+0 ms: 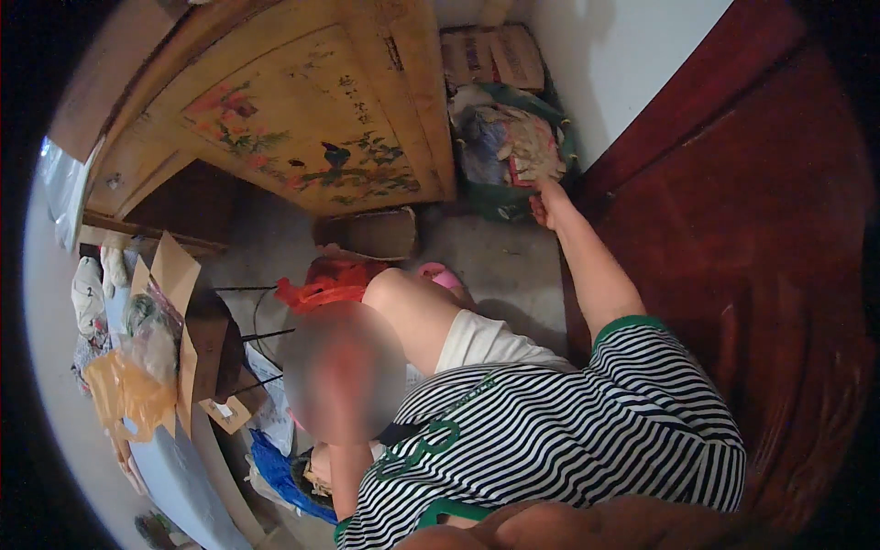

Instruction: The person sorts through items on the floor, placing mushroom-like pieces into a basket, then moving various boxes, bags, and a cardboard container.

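Note:
My right arm stretches forward, and my right hand [546,205] is at the near rim of a dark green bag [509,208]. Its fingers look curled, but what lies between them is hidden. Inside the bag are clear plastic wrapping [481,137] and a heap of pale, flat pieces [533,151] with a red edge under them. Behind the bag stands a cardboard box [491,55] against the wall. My left hand [347,378] is bent up close to the camera, and a blur covers it, so its grip cannot be seen.
A yellow wooden cabinet [295,117] painted with birds and flowers stands ahead. An open cardboard box [371,234] and a red plastic bag [330,282] lie below it. A dark red wooden panel [722,240] rises at right. Another open carton [213,337] is at left.

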Available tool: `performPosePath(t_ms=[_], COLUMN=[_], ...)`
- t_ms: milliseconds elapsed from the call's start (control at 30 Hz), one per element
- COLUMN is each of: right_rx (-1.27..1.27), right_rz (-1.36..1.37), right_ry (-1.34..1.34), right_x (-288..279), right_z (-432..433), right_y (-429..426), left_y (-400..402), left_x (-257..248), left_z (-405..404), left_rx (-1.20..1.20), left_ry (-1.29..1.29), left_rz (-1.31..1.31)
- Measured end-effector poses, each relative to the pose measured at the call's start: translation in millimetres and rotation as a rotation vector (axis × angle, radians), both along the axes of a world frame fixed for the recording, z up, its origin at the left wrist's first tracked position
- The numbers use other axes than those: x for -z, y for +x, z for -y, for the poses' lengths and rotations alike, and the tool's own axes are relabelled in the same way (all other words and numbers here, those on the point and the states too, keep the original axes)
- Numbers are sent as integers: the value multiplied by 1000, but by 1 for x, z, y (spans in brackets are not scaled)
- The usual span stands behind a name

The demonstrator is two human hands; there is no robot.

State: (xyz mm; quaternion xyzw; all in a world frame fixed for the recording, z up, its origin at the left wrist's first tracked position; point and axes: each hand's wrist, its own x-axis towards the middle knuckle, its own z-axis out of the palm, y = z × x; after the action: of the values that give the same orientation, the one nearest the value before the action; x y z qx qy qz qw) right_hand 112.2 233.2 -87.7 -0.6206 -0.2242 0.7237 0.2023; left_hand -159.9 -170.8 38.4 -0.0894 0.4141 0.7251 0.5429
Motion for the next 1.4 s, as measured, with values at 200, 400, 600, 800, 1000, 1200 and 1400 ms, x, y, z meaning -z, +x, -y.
performPosePath(t_ms=[200, 400, 600, 800, 1000, 1200, 1400], right_rx=[-62, 172, 143, 80, 293, 84, -565], right_rz=[-74, -171, -237, -411, -310, -604, -140], right_ry=[-24, -79, -237, -452, -725, -643, -129], right_x=[-13, -10, -13, 6, -29, 12, 9], right_z=[63, 132, 197, 249, 248, 257, 209], right_y=[-17, -29, -41, -54, -69, -73, -51], left_y=[5, 5, 20, 24, 60, 90, 98], left_x=[-18, -22, -45, -40, -35, 73, 151], left_z=[27, 70, 92, 55, -69, -132, -135], left_rx=[-30, -161, -155, -72, 533, 724, 543], left_ry=[20, -168, -4, -165, -44, -436, -817], left_rz=[-36, -329, -209, -592, -488, -266, -321])
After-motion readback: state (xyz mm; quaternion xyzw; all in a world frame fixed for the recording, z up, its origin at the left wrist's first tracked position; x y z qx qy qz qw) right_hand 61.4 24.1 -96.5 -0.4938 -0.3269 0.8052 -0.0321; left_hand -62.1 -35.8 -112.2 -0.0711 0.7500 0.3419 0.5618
